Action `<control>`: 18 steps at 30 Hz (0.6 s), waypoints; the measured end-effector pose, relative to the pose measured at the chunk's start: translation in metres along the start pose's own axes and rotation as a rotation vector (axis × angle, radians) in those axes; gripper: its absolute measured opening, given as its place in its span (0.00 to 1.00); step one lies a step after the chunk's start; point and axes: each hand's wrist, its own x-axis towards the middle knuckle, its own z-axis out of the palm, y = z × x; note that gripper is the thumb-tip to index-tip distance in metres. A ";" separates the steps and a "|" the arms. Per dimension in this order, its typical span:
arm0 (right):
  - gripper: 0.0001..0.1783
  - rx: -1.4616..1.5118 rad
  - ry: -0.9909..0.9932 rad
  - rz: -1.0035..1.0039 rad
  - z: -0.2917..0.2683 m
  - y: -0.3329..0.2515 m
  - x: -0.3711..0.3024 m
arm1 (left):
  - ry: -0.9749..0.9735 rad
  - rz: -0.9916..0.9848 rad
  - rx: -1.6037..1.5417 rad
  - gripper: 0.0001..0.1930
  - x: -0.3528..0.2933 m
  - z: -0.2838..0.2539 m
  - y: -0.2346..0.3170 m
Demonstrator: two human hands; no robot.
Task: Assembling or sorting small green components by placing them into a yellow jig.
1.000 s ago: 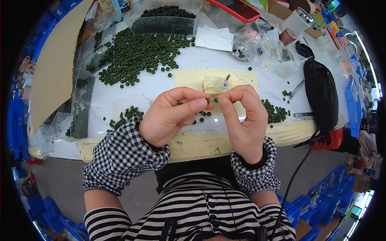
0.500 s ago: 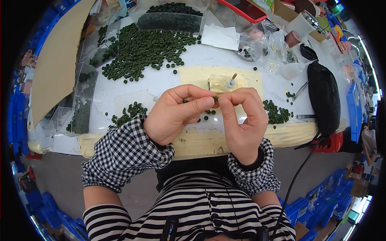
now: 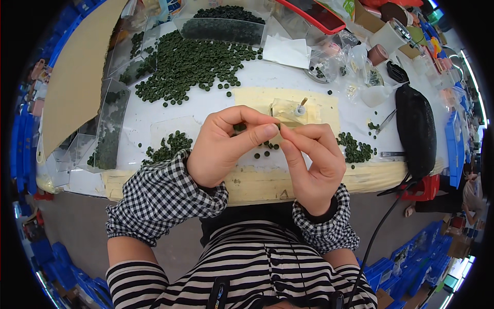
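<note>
Above the near part of the table, my left hand (image 3: pixel 229 141) is closed, thumb and forefinger pinching a small dark green round piece (image 3: pixel 279 127), mostly hidden by the fingertips. My right hand (image 3: pixel 316 167) meets it from the other side. Its forefinger tip is at the piece, while its thumb stands a little apart below. Several loose green pieces (image 3: pixel 266 153) lie on the table under and between my hands. Just beyond my fingertips is a small tape-covered block (image 3: pixel 283 109) with a little translucent cup (image 3: pixel 299 110) and a thin brown stick (image 3: pixel 304 102) standing in it.
A big heap of green pieces (image 3: pixel 193 67) spreads at the back left by clear trays (image 3: pixel 224 31). Smaller piles (image 3: pixel 170 147) flank my hands. A red-edged phone (image 3: pixel 316 15), white paper (image 3: pixel 286 50), tweezers (image 3: pixel 386 121) and a black pouch (image 3: pixel 416 126) lie farther off.
My right thumb has moved down, away from the forefinger and the piece. My left hand keeps its pinch. The whole view has shifted slightly.
</note>
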 end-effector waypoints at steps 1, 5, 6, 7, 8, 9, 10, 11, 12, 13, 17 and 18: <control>0.15 0.012 0.002 0.006 -0.001 0.000 0.000 | -0.013 0.050 0.064 0.08 0.000 -0.001 0.000; 0.16 0.015 0.013 0.011 -0.003 -0.001 0.000 | -0.019 0.185 0.261 0.10 -0.002 -0.001 0.002; 0.16 0.024 0.008 0.006 -0.004 -0.001 0.000 | -0.012 0.200 0.295 0.11 -0.003 -0.001 0.003; 0.16 0.033 0.002 0.000 -0.004 0.000 -0.001 | -0.005 0.246 0.327 0.11 -0.002 -0.001 0.002; 0.16 0.042 -0.003 -0.005 -0.004 0.001 -0.001 | 0.003 0.292 0.358 0.11 -0.001 -0.002 0.000; 0.16 0.044 -0.012 -0.001 -0.004 0.001 -0.001 | 0.014 0.338 0.391 0.11 -0.001 -0.003 -0.002; 0.16 0.047 -0.022 0.002 -0.003 0.000 -0.002 | 0.023 0.362 0.419 0.11 -0.002 -0.003 -0.002; 0.16 0.049 -0.031 0.006 -0.003 0.000 -0.002 | 0.031 0.387 0.447 0.11 -0.002 -0.004 -0.002; 0.16 0.059 -0.034 0.007 -0.003 0.000 -0.002 | 0.034 0.410 0.473 0.11 -0.002 -0.004 -0.002; 0.16 0.069 -0.037 0.008 -0.003 0.000 -0.002 | 0.027 0.420 0.510 0.12 -0.003 -0.003 -0.001; 0.17 0.144 -0.089 0.041 -0.006 -0.001 -0.001 | 0.005 0.417 0.589 0.12 -0.006 -0.004 0.005; 0.17 0.135 -0.092 0.028 -0.007 -0.001 -0.001 | -0.003 0.407 0.591 0.12 -0.006 -0.004 0.005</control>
